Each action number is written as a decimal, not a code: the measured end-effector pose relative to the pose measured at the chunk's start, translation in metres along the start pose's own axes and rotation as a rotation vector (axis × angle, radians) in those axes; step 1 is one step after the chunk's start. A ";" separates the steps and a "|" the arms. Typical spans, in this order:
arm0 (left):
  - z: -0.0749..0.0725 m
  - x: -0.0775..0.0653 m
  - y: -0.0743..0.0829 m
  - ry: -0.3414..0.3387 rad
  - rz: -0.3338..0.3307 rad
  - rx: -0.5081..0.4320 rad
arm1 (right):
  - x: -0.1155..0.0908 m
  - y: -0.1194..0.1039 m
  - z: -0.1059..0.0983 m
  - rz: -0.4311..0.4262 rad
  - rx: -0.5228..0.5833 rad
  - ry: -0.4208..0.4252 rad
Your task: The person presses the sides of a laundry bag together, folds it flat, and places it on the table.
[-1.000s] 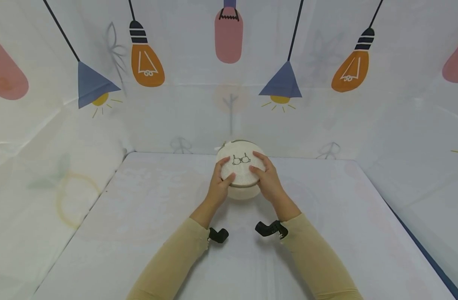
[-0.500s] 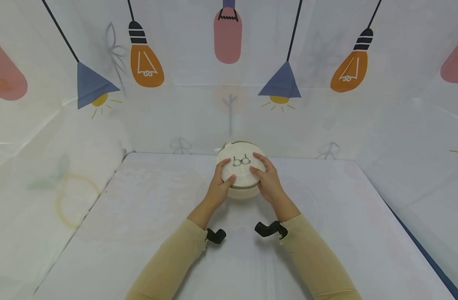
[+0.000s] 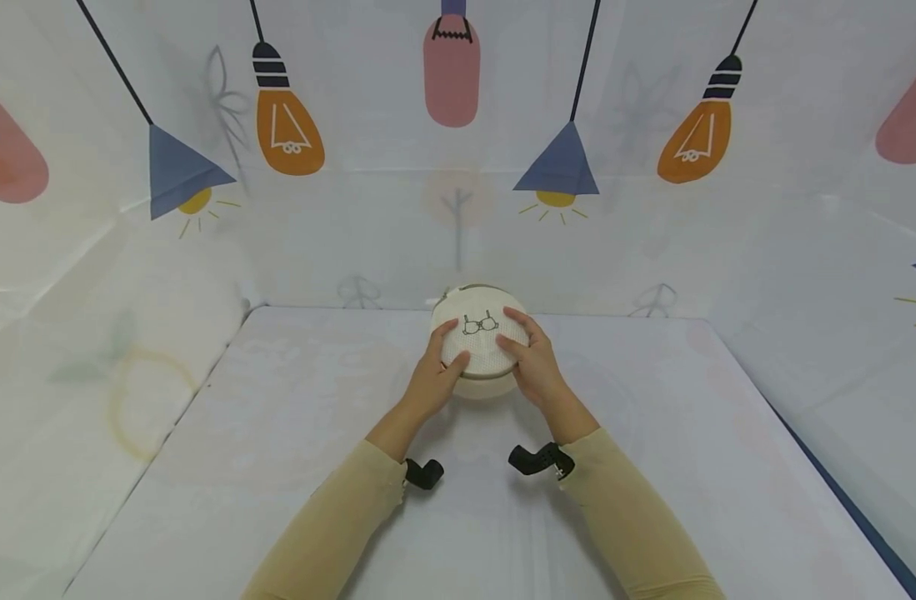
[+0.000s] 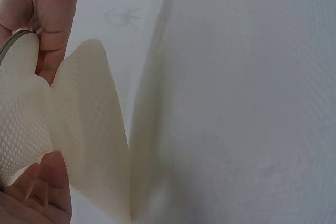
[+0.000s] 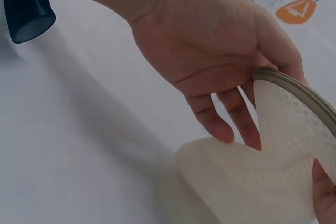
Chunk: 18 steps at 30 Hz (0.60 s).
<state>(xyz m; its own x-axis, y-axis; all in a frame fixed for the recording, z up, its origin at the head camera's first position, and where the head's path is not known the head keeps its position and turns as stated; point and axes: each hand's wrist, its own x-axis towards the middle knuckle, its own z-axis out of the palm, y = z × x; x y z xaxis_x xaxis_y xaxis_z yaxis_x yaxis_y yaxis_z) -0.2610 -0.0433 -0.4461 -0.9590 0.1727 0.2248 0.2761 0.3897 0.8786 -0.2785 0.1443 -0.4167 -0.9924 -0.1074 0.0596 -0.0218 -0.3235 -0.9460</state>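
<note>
Left hand (image 3: 430,385): pinches mesh pouch (image 3: 478,357) at left edge
Right hand (image 3: 542,372): pinches pouch's right edge
Pouch's soft side (image 4: 92,119): may buckle if squeezed unevenly

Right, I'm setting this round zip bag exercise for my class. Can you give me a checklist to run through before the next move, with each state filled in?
1. Left grip on the bag: ok, holding its left side.
2. Right grip on the bag: ok, holding its right side.
3. Glasses picture uncovered: ok.
4. Bag's soft sides smooth: not ok, folded in both wrist views.
5. Zip fully closed: cannot tell.
6. Bag resting on the table: cannot tell.
</note>
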 end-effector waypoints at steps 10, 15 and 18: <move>0.000 0.000 -0.002 -0.010 -0.027 -0.029 | 0.002 0.005 0.001 0.000 0.007 0.001; 0.001 0.001 -0.003 0.016 -0.025 -0.078 | 0.003 0.006 0.002 0.008 0.009 -0.006; 0.003 0.002 -0.003 0.048 -0.012 -0.119 | 0.003 0.006 0.002 0.020 0.007 -0.012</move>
<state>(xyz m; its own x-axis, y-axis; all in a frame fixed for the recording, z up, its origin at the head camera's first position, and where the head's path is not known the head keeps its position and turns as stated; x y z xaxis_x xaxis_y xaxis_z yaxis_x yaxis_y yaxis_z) -0.2637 -0.0417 -0.4499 -0.9649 0.1238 0.2315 0.2578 0.2806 0.9246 -0.2811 0.1398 -0.4215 -0.9911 -0.1253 0.0450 -0.0014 -0.3281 -0.9446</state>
